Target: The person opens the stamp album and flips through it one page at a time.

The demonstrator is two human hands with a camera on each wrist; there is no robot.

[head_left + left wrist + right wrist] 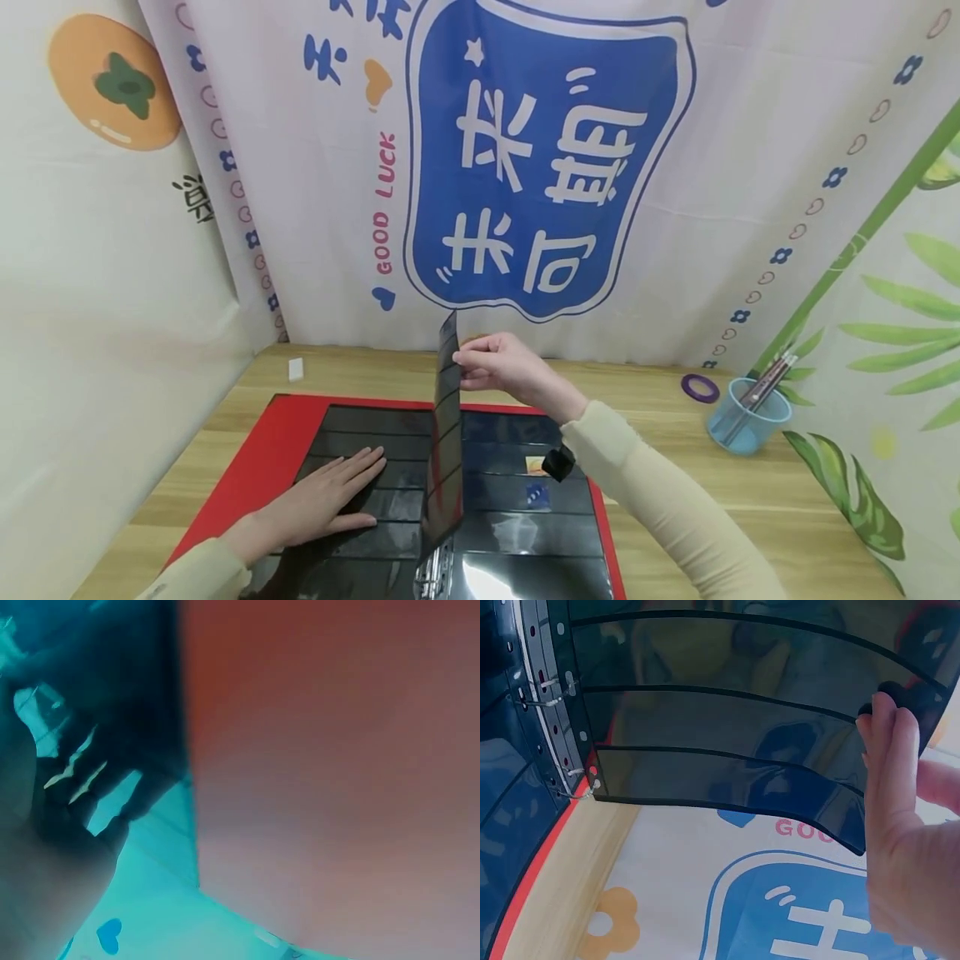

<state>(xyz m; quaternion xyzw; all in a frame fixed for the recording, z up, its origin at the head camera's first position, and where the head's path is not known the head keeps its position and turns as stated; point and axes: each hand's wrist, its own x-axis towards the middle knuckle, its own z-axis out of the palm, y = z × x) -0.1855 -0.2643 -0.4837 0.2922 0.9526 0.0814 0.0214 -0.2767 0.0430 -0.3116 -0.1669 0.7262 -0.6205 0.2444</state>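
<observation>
Behind both hands hangs a printed cloth (555,167), and under them runs the wooden tabletop (660,500), broad enough to bear everything flat. The album (258,467), red-covered and spread wide, lies on it directly beneath the hands, its dark leaves facing up so that each row of strip pockets can be reached. Between the two hands one page (446,433) stands nearly upright, bowing a little, since it is lifted at its free edge while its other edge stays fixed at the spine. The right hand (498,362) pinches that free edge between thumb and fingers, a light hold that seems enough for so thin a sheet. The left hand (326,500) lies palm down with fingers straight, grasping nothing; it rests on the leaf left of the raised page, probably to steady the album. To the right of the right hand, well apart and out of the way of the page, a blue cup (738,433) keeps pens (765,385) standing together, with a purple ring (700,387) just beside it. Below the right hand, an orange card (535,465) and a blue card (537,497) sit in neighbouring pocket rows. Beyond the left hand, near the tabletop's far edge, lies a small white block (296,369).
</observation>
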